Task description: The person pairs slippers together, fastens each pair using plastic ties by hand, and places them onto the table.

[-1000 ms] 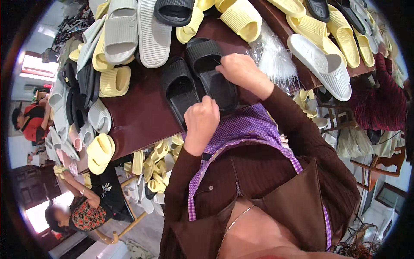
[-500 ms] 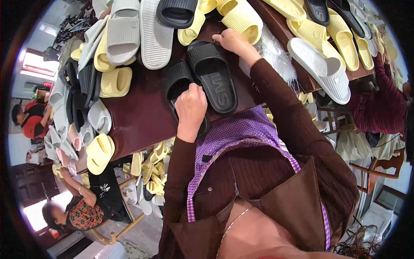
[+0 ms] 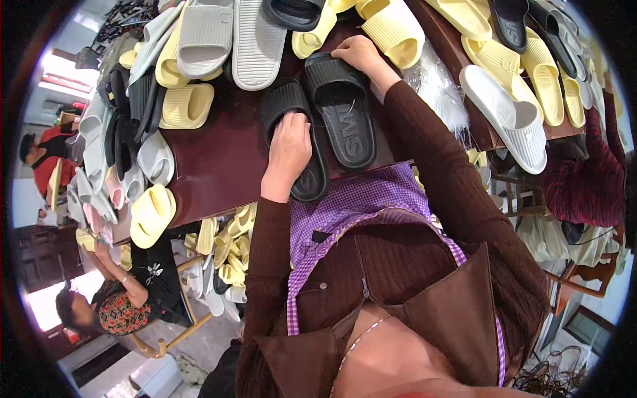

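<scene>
Two black slide sandals lie side by side on the dark red table [image 3: 219,149] in front of me, soles down, heels toward me. My left hand [image 3: 290,149] is over the left black slide sandal [image 3: 310,182], its fingers closed together and bent in at the strap opening; the fingertips are partly hidden there. My right hand [image 3: 361,56] is at the toe end of the right black slide sandal [image 3: 348,132], its thumb and fingers closed against the far edge of the strap. A thin pale strand seems to cross that sandal's footbed.
Grey slides [image 3: 257,53] and yellow slides [image 3: 188,106] crowd the table's far and left sides. Clear plastic wrap [image 3: 438,93] lies at right, before a second table with more slides [image 3: 507,119]. A seated co-worker [image 3: 123,305] holds a yellow slide at left.
My left hand has gone from a fist above the left sandal into its strap opening. My right hand, earlier pinched beside the right sandal's toe, now touches it. The view has shifted slightly.
</scene>
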`<state>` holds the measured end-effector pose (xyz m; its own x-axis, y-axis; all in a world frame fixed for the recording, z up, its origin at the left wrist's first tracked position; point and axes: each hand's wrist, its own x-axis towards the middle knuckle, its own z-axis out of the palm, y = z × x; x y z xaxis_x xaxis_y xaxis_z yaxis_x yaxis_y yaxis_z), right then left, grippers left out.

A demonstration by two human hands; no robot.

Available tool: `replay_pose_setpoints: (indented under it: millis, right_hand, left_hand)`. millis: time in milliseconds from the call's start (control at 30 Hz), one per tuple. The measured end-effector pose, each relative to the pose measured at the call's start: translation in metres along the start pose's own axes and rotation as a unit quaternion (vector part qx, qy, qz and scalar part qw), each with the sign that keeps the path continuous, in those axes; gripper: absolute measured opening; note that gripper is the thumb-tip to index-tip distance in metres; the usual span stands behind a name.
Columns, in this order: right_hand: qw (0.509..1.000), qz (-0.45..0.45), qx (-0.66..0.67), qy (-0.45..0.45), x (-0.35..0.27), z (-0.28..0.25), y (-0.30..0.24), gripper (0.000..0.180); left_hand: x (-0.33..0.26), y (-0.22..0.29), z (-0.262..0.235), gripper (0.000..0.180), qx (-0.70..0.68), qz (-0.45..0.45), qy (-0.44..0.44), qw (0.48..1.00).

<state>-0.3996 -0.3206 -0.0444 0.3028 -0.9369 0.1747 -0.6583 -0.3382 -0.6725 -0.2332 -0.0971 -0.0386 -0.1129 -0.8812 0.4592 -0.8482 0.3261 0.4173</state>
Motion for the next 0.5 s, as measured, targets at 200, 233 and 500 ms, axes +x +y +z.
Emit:
replay_pose_setpoints:
  millis: [200, 233, 500]
  right_hand:
    - [0.998, -0.054, -0.022, 0.026, 0.003, -0.001, 0.009, 0.024]
    - [0.998, -0.054, -0.022, 0.026, 0.002, -0.002, 0.009, 0.024]
    - [0.996, 0.045, 0.070, 0.011, -0.005, -0.027, 0.020, 0.026]
  left_hand:
    - [0.002, -0.006, 0.004, 0.010, -0.040, -0.007, 0.002, 0.999]
    - [0.003, -0.005, 0.005, 0.010, -0.043, -0.004, 0.011, 0.999]
    - [-0.003, 0.014, 0.000, 0.015, -0.007, -0.008, 0.052, 0.999]
